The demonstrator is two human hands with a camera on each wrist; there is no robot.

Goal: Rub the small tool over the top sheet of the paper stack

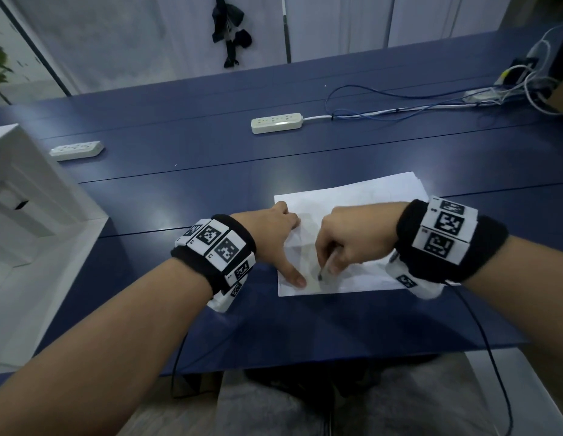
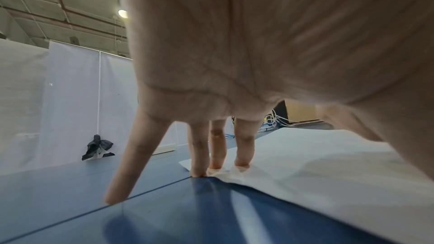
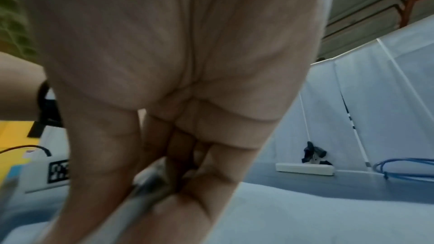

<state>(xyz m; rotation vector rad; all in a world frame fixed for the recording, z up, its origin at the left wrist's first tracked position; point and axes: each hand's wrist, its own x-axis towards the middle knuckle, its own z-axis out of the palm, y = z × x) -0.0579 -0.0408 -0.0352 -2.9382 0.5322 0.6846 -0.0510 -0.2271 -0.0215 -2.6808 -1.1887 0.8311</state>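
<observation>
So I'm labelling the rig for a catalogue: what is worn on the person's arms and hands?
Both forearms are bare, with no sleeves or gloves. The left wrist and the right wrist each carry a black band ringed with white square tiles printed with black coded markers. A thin black cable trails from each band.

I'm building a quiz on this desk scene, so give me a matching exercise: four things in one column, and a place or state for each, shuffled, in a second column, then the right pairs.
Things:
1. left hand
2. right hand
3. pen
4. power strip

Places or states:
A. lies far back on the blue table, a white cord at its end
B. fingers spread, pressing down the left edge of the paper
C. curled round the pen
D. tip down on the paper

Pairs: 1-B, 2-C, 3-D, 4-A
</observation>
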